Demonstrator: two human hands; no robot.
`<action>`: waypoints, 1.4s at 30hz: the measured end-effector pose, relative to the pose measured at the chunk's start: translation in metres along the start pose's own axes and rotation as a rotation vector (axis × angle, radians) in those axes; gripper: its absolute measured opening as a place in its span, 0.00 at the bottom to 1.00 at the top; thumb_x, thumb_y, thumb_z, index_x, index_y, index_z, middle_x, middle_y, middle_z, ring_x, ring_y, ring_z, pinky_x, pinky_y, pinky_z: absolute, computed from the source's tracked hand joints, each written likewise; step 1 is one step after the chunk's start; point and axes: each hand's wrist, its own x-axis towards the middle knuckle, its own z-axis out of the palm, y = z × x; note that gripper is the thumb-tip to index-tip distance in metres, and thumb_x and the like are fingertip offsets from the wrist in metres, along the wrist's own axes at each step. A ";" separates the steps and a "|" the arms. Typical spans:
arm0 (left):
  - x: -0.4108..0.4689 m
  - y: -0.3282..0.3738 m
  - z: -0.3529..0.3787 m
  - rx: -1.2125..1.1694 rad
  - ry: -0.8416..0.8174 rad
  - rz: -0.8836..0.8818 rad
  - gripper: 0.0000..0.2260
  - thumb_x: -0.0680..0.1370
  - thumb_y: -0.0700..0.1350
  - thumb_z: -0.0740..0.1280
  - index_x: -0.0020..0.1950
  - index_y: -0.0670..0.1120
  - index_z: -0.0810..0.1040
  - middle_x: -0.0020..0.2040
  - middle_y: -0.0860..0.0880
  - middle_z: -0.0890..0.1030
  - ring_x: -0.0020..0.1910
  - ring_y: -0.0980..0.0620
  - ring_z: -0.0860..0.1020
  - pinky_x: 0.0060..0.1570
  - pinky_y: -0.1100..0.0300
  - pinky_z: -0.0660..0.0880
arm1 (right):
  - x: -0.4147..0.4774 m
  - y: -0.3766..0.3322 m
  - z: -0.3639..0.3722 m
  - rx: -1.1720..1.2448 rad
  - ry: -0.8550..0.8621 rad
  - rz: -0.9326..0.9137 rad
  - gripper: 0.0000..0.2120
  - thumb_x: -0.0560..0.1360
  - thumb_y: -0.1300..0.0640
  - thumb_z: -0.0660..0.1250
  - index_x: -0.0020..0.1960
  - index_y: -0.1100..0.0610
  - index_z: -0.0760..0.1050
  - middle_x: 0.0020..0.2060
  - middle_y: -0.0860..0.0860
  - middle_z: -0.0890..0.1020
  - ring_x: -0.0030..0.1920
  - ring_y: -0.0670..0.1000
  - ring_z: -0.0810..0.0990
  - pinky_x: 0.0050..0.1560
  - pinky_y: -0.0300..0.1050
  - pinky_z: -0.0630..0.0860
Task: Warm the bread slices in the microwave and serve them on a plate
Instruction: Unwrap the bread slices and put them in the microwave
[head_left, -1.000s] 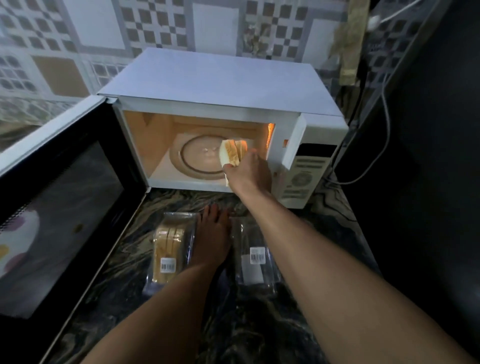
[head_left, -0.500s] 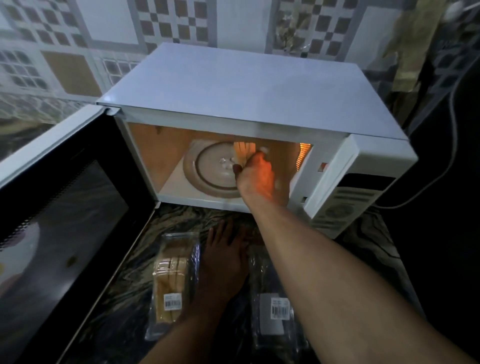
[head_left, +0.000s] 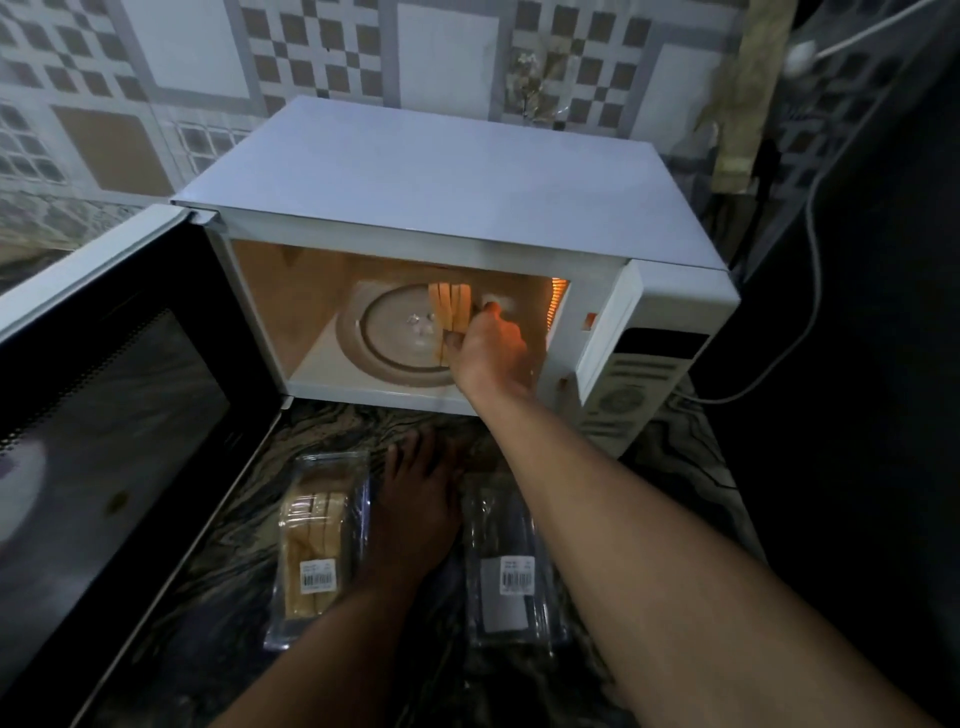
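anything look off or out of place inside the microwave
The right hand holds the bread slices standing on edge at the right side of the turntable, not flat. A few pale bits lie near its middle. Nothing looks spilled or broken.

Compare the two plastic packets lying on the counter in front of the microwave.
The left packet bulges with sliced bread; the right packet looks flat and empty. The left packet looks pale yellow, the right packet dark, the counter showing through. Both are clear plastic, carry a white barcode label and lie lengthwise either side of the left hand.
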 end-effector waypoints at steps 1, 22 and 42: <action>-0.001 0.002 -0.001 -0.011 0.000 -0.001 0.25 0.81 0.50 0.49 0.73 0.44 0.73 0.75 0.38 0.69 0.76 0.38 0.64 0.76 0.40 0.54 | -0.006 0.001 -0.004 -0.028 -0.004 -0.037 0.08 0.80 0.55 0.66 0.57 0.58 0.74 0.51 0.54 0.79 0.47 0.54 0.78 0.44 0.45 0.70; -0.145 0.035 -0.032 -0.346 -0.046 0.034 0.27 0.81 0.34 0.60 0.79 0.49 0.63 0.80 0.52 0.58 0.79 0.47 0.56 0.76 0.50 0.59 | -0.174 0.010 -0.029 -0.049 -0.085 -0.159 0.14 0.77 0.67 0.64 0.62 0.60 0.75 0.52 0.56 0.82 0.51 0.59 0.80 0.46 0.51 0.78; -0.190 -0.057 -0.081 -0.493 0.214 -0.491 0.15 0.74 0.36 0.68 0.60 0.45 0.79 0.53 0.44 0.84 0.53 0.44 0.81 0.51 0.57 0.74 | -0.260 0.008 0.076 -0.240 -0.311 -0.393 0.11 0.75 0.61 0.67 0.57 0.55 0.80 0.56 0.57 0.82 0.54 0.61 0.82 0.50 0.55 0.81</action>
